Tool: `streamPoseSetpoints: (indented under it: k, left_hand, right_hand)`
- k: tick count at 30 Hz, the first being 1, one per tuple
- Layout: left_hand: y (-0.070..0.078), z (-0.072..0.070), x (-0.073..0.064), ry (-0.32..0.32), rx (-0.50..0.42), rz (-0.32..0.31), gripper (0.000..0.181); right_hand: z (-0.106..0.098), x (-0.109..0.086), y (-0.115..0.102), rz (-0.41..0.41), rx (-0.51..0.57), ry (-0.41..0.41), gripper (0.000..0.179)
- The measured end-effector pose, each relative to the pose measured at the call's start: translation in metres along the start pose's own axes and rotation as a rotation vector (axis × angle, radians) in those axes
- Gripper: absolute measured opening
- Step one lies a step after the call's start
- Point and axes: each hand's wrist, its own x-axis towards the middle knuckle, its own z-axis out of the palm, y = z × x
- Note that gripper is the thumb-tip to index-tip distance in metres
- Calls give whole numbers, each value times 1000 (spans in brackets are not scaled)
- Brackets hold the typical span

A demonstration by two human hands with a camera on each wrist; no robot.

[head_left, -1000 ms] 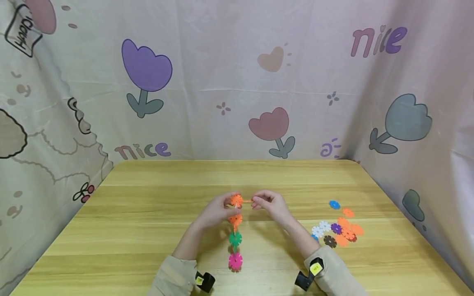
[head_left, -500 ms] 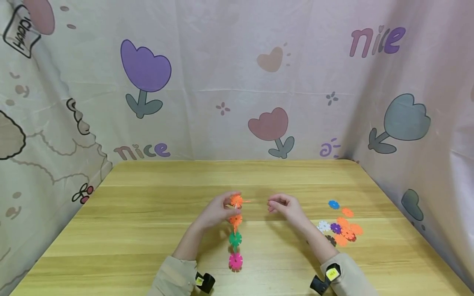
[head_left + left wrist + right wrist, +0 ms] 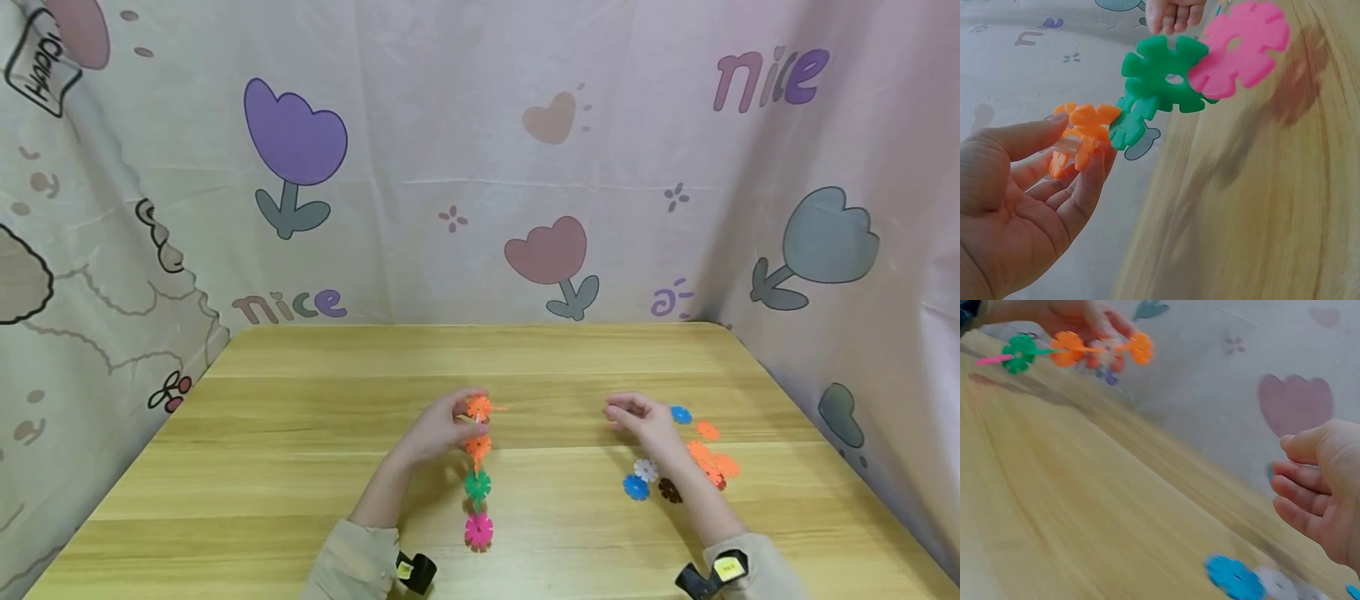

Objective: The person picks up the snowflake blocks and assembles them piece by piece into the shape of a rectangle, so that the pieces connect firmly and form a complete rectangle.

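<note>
A chain of interlocking snowflake discs hangs from my left hand [image 3: 438, 429], which pinches it near its orange end between thumb and fingers. From the far end, a pink disc [image 3: 1260, 47], green discs [image 3: 1163, 72] and orange discs [image 3: 1088, 122] are slotted edge to edge. In the right wrist view a whitish disc [image 3: 1109, 351] shows among the left fingers, with an orange disc [image 3: 1141, 349] beyond it. My right hand [image 3: 645, 423] holds nothing, its fingers loosely bent. It hovers just left of the far blue disc [image 3: 681, 415], its forearm passing over the loose discs.
Loose snowflake discs lie on the right of the wooden table [image 3: 300, 467]: orange [image 3: 725, 465], dark brown [image 3: 671, 490], white [image 3: 646, 470] and blue [image 3: 636, 487]. The forearm hides part of this group. A printed curtain [image 3: 420, 167] rises behind the table.
My right hand has let go of the orange disc at the chain's end and moved right, to the loose discs. The left hand stays in place with the chain.
</note>
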Motion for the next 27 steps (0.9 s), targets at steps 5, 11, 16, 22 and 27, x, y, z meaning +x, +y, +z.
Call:
streamPoseSetpoints:
  k: [5, 11, 16, 22, 27]
  left_hand:
    - [-4, 0, 2, 2, -6, 7, 52]
    - [-24, -1, 12, 3, 7, 9, 53]
    - [-25, 0, 12, 1, 21, 7, 52]
    - [-23, 0, 11, 6, 30, 0, 51]
    - [-23, 1, 11, 4, 32, 4, 51]
  right_hand:
    - [-29, -2, 9, 18, -64, 93, 45]
    - [-59, -3, 16, 48, -194, 172, 46]
    - [-78, -3, 25, 119, -335, 237, 52]
    - [-90, -4, 34, 198, -416, 186, 63]
    - [-94, -2, 37, 192, -464, 149, 64]
